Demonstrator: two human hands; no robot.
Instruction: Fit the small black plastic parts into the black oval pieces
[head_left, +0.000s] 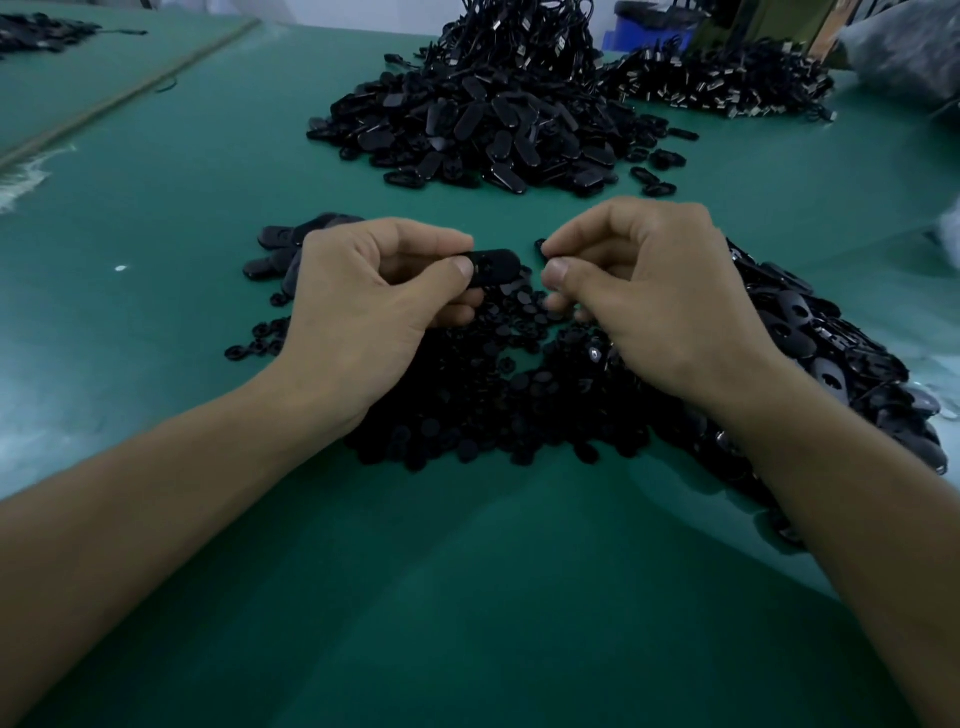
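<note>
Green table. Large oval pile upper centre; small parts heaped mid-frame. Left hand pinches an oval at centre. Right hand pinches a part just beside it. Step: insertion. Next likely needs aligning and pressing in.

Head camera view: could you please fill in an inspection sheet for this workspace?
Surface: green table mat, with a seam at far left.
Job's things: black oval piece and small black part, apart, not yet joined; heap of small parts under the hands; pile of oval pieces at right; far heap of ovals.
Clutter: white scrap on the mat.
Grippers: left hand grips the black oval piece; right hand pinches the small black part.
Cables: heap of black cords with metal ends, at the back.
Surroundings: blue bin; plastic bag.
</note>
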